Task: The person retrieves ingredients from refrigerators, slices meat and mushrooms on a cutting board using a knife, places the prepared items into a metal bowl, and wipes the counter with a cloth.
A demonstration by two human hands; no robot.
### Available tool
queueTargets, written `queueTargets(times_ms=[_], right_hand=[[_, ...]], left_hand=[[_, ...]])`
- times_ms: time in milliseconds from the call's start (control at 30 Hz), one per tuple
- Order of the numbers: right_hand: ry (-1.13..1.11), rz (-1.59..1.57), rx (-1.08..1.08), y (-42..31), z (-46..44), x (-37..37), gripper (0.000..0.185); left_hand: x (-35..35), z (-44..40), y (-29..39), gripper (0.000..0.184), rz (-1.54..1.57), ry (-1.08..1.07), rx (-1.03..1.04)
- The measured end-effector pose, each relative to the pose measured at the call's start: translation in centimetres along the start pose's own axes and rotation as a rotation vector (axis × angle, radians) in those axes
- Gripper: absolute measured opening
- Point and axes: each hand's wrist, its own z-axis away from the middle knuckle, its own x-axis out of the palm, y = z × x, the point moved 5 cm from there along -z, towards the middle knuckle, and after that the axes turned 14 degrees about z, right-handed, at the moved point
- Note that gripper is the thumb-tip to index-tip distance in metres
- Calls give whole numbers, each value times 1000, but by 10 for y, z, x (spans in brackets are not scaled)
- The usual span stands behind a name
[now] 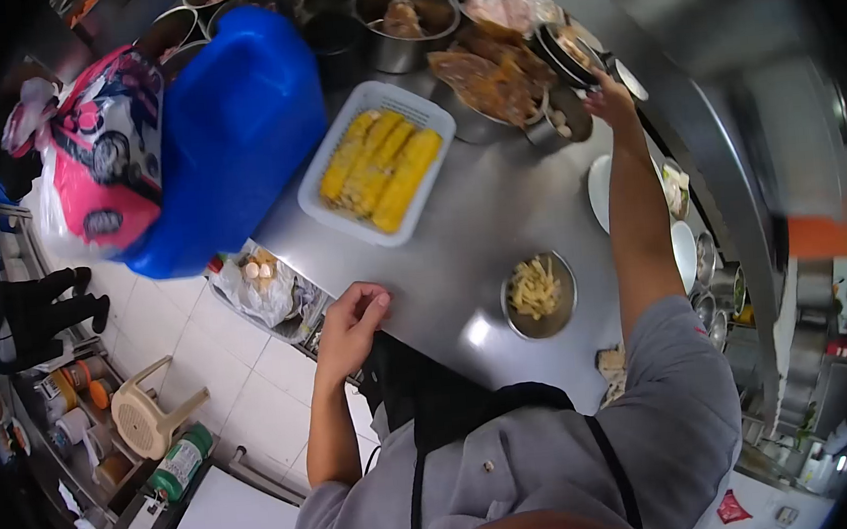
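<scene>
My right hand [612, 100] is stretched out to the far right of the steel table, its fingers closed at the rim of a black pan [563, 61] with pale food inside. The pan is tilted and partly cut off from view by other containers. My left hand [353, 322] rests at the near table edge, fingers curled in and seemingly holding nothing. Beyond it stands a white plastic tub [315, 205] with yellow corn cobs [383, 171]. A steel bowl [546, 328] of pale cut strips [534, 289] sits between my arms.
A large blue plastic container [244, 129] and a pink printed bag [102, 165] stand at the left. Browned flat pieces [488, 75] lie on a pot beside a steel pot [407, 52]. A beige stool [147, 411] is on the floor, and another person's legs [44, 304] show at far left.
</scene>
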Motion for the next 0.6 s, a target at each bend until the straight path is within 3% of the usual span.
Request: queueTargets(times_ms=[100,133,233,300,333,500,600], right_hand=[[158,83,141,-16,-5,11,37],[167,99,139,-23,0,19,37],[200,342,-106,-35,47,27,10],[178,50,101,-35,62,30,7],[191,49,110,-39,67,32,7],[320,88,-5,-49,100,22,15],[341,-40,-15,-56,91,-6,13]], left_hand=[[-41,-13,22,17,77,72,74],[-53,-17,22,15,123,105,50],[-78,-25,18,15,136,135,20],[-86,-29,16,15,152,114,14],[-90,-30,16,15,149,121,-14],[-100,-34,20,17,116,155,-68],[-105,-35,27,17,117,153,-71]])
